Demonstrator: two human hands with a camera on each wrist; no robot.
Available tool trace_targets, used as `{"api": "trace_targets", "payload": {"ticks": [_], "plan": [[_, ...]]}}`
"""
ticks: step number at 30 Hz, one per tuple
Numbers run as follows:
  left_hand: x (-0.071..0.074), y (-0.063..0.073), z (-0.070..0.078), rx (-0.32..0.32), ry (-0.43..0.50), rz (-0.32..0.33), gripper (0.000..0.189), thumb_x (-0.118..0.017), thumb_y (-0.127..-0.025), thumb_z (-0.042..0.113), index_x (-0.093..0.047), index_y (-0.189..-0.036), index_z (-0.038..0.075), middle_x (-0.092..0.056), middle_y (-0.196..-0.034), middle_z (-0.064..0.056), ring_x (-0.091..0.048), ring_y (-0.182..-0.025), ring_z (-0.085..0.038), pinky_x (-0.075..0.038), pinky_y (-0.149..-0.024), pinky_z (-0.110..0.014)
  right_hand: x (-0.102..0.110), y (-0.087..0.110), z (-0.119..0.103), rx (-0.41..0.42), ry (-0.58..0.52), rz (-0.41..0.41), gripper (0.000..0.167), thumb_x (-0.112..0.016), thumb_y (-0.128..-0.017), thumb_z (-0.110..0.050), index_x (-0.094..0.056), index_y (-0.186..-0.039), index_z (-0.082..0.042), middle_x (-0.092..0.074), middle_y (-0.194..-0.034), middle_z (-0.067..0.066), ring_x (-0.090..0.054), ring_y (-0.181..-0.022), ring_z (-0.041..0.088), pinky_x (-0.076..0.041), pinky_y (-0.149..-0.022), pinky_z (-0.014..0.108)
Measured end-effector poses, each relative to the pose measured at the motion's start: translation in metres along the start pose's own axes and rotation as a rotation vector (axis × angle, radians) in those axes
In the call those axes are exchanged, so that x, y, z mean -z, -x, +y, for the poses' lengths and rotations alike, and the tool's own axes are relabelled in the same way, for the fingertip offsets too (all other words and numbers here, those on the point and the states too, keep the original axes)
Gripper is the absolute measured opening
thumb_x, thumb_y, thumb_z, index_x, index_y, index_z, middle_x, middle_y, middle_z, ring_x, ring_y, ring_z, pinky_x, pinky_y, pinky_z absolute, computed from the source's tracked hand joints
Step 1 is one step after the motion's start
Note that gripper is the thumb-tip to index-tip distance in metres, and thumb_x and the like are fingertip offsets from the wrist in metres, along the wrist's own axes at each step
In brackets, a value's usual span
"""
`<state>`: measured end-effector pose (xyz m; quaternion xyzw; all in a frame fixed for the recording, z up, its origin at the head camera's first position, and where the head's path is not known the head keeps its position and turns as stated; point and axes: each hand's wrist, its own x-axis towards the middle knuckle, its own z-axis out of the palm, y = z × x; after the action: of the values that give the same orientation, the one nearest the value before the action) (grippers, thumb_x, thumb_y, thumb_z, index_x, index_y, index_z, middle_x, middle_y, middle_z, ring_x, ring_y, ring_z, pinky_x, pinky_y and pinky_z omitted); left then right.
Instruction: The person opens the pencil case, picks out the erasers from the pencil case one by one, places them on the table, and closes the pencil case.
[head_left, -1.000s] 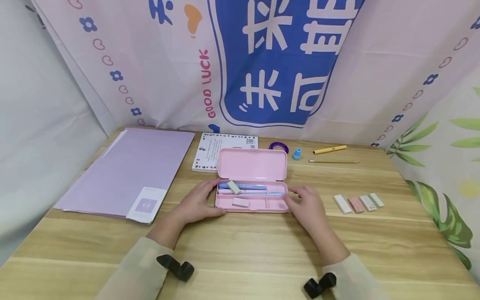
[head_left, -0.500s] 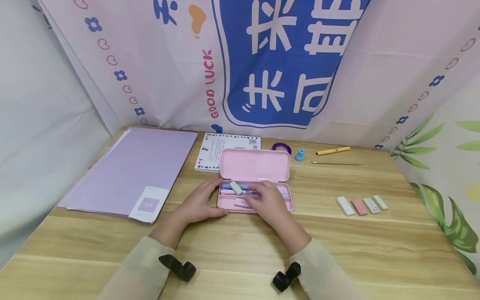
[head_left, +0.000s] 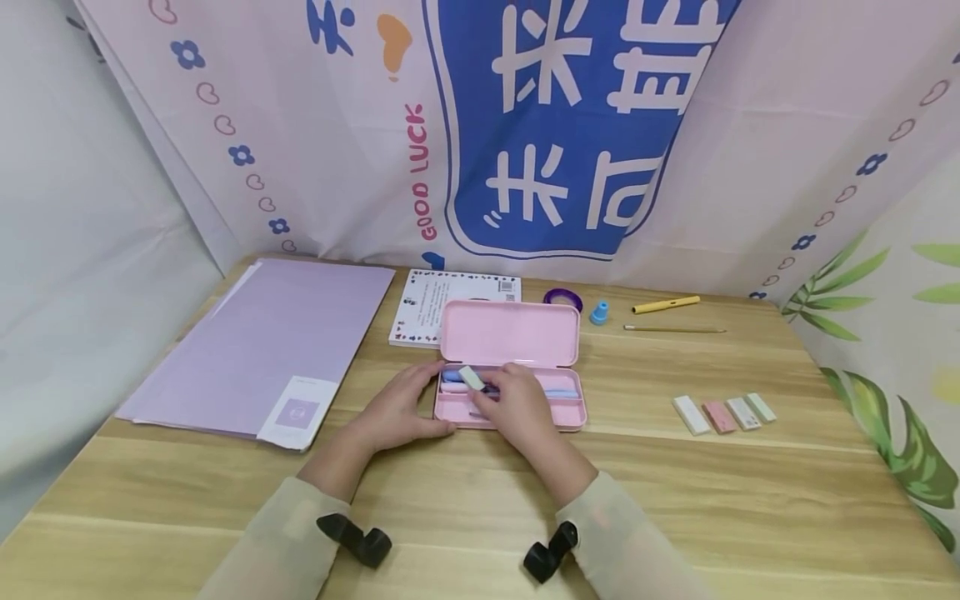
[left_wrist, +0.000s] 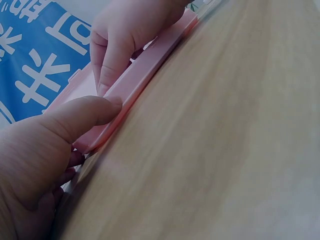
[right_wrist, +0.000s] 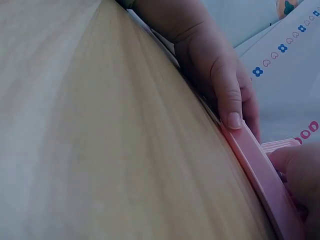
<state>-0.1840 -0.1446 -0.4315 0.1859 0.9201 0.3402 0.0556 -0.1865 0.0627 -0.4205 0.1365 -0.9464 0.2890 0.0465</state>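
Observation:
An open pink pencil case (head_left: 510, 333) lies mid-table, its lid tilted back. My left hand (head_left: 397, 412) holds its left end, thumb on the front corner and fingers around the side, as the left wrist view also shows. Over the tray, my right hand (head_left: 521, 408) has thumb and fingertips at the lower end of a pale green eraser (head_left: 470, 377) and seems to pinch it; the fingertips are partly hidden. Blue pens (head_left: 452, 376) lie beneath that eraser. Another eraser in the front compartment is mostly hidden by the right thumb.
A purple folder (head_left: 277, 342) lies left; a white book (head_left: 416, 308) sits behind the case. Purple tape (head_left: 562, 297), a blue cap-like piece (head_left: 599, 313), a yellow pen (head_left: 666, 305) and a pencil (head_left: 675, 329) lie back right. Several erasers (head_left: 720, 417) form a row at right.
My right hand has moved left from the case's right end, into the tray and up to the pale green eraser. My left hand has stayed at the left end.

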Motion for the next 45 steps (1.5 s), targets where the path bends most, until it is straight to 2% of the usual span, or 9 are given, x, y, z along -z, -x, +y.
{"api": "trace_targets", "payload": {"ticks": [11,19,24,27,31,34,37,39,45], "plan": [[-0.002,0.000,0.001,-0.003,0.010,0.002,0.095,-0.082,-0.073,0.042,-0.037,-0.150,0.008,-0.041,-0.152,-0.018,-0.037,-0.142,-0.039,-0.032,-0.116,-0.056,0.009,0.007,0.006,-0.043,-0.131,0.061,0.026,-0.072,-0.088,-0.025,-0.075,-0.110,-0.011,-0.069,-0.095,0.004,-0.063,-0.090,0.019,-0.054,-0.083,0.036],[-0.001,0.002,-0.001,0.026,0.005,0.003,0.098,-0.082,-0.073,0.043,-0.035,-0.151,0.007,-0.039,-0.154,-0.018,-0.035,-0.143,-0.038,-0.031,-0.117,-0.054,0.040,0.027,0.040,-0.034,-0.164,0.230,0.024,-0.075,-0.083,-0.015,-0.075,-0.105,-0.006,-0.071,-0.092,0.009,-0.063,-0.085,0.023,-0.054,-0.077,0.037],[-0.001,0.002,0.000,0.026,0.007,-0.005,0.098,-0.081,-0.073,0.043,-0.035,-0.151,0.007,-0.039,-0.154,-0.018,-0.035,-0.143,-0.039,-0.031,-0.117,-0.055,0.071,0.047,0.077,-0.166,-0.161,0.272,0.027,-0.074,-0.085,-0.016,-0.073,-0.109,-0.004,-0.071,-0.099,0.013,-0.062,-0.088,0.026,-0.051,-0.076,0.031],[0.000,0.002,0.001,0.036,0.011,-0.012,0.099,-0.082,-0.073,0.044,-0.034,-0.152,0.008,-0.038,-0.155,-0.018,-0.034,-0.143,-0.039,-0.030,-0.117,-0.055,0.089,0.064,0.101,-0.239,-0.118,0.325,0.028,-0.073,-0.086,-0.017,-0.073,-0.110,-0.003,-0.071,-0.101,0.015,-0.060,-0.087,0.023,-0.047,-0.073,0.024],[0.000,0.001,0.002,0.050,0.022,-0.018,0.099,-0.082,-0.073,0.044,-0.034,-0.152,0.009,-0.036,-0.156,-0.016,-0.032,-0.145,-0.037,-0.029,-0.118,-0.054,0.112,0.088,0.133,-0.321,-0.057,0.430,0.026,-0.073,-0.086,-0.017,-0.074,-0.108,-0.002,-0.072,-0.097,0.014,-0.054,-0.079,0.003,-0.040,-0.066,0.011],[0.000,0.001,0.001,0.040,0.014,-0.013,0.099,-0.082,-0.073,0.044,-0.034,-0.152,0.008,-0.037,-0.155,-0.018,-0.033,-0.144,-0.039,-0.030,-0.117,-0.055,0.130,0.105,0.154,-0.420,-0.040,0.472,0.029,-0.073,-0.086,-0.022,-0.074,-0.109,-0.004,-0.070,-0.086,0.002,-0.046,-0.071,-0.010,-0.037,-0.061,0.009],[0.000,0.001,0.000,0.030,0.003,-0.008,0.099,-0.081,-0.073,0.044,-0.034,-0.152,0.007,-0.037,-0.155,-0.019,-0.034,-0.143,-0.039,-0.031,-0.117,-0.056,0.146,0.122,0.173,-0.530,-0.020,0.469,0.033,-0.070,-0.089,-0.027,-0.073,-0.113,-0.005,-0.060,-0.077,-0.017,-0.042,-0.067,-0.014,-0.037,-0.059,0.010],[-0.001,0.001,0.000,0.027,-0.003,-0.007,0.098,-0.081,-0.073,0.044,-0.034,-0.152,0.007,-0.038,-0.155,-0.019,-0.034,-0.143,-0.039,-0.031,-0.117,-0.056,0.155,0.132,0.185,-0.590,-0.025,0.451,0.037,-0.068,-0.090,-0.029,-0.070,-0.117,-0.003,-0.053,-0.075,-0.024,-0.042,-0.066,-0.013,-0.037,-0.059,0.011],[-0.003,0.000,0.000,0.020,-0.004,-0.009,0.098,-0.081,-0.074,0.044,-0.035,-0.151,0.007,-0.038,-0.154,-0.019,-0.035,-0.142,-0.040,-0.031,-0.116,-0.056,0.175,0.155,0.210,-0.730,-0.019,0.371,0.046,-0.061,-0.094,-0.036,-0.064,-0.125,-0.001,-0.043,-0.068,-0.036,-0.042,-0.063,-0.013,-0.038,-0.056,0.014]]}}
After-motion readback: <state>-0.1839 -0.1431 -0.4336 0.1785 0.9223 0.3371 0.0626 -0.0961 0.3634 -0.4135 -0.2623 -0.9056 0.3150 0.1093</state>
